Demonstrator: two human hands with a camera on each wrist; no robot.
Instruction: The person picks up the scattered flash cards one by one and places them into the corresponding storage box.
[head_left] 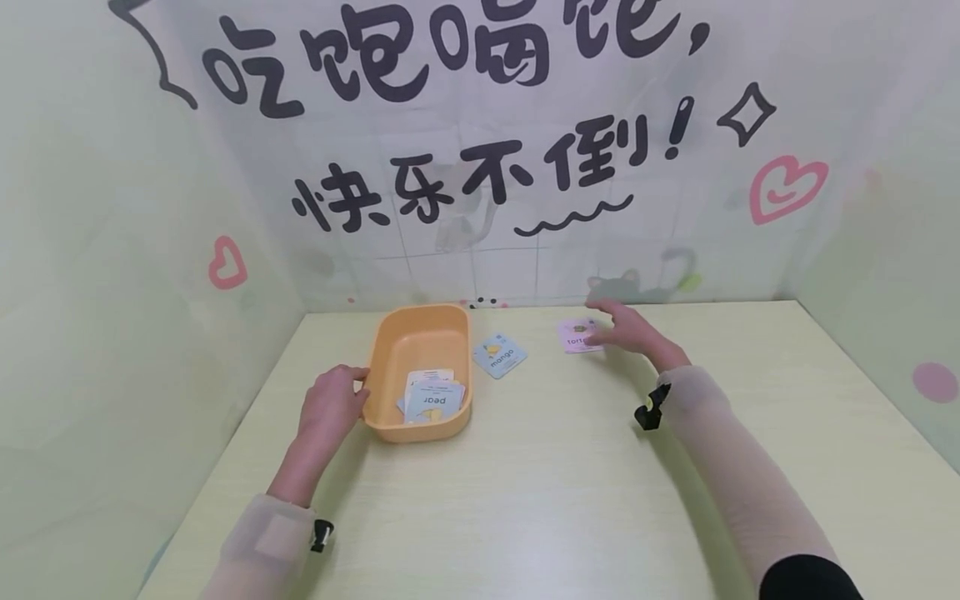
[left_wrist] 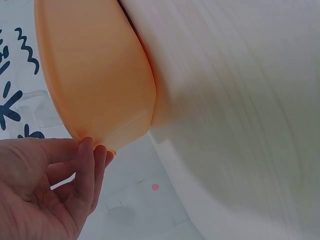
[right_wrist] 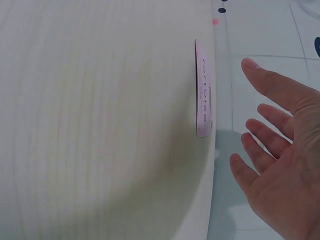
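My left hand (head_left: pixel 332 402) pinches the left rim of an orange plastic basin (head_left: pixel 388 350) between thumb and fingers; the left wrist view shows the grip on the rim (left_wrist: pixel 87 142) close up. Inside the basin lie several cards, a "pear" card (head_left: pixel 435 402) on top. A blue "mango" card (head_left: pixel 500 356) lies flat on the table just right of the basin. Further right is a pink "tortoise" card (head_left: pixel 573 336), its right part hidden behind my right hand (head_left: pixel 630 331). That hand hovers over the card with fingers spread and nothing held.
The light wooden table (head_left: pixel 570 483) ends at a back wall covered by a white printed sheet (head_left: pixel 487 125) with dark lettering. Side sheets (head_left: pixel 112 333) stand at left and right. Each wrist carries a black clip (head_left: pixel 651 408) on a pale sleeve.
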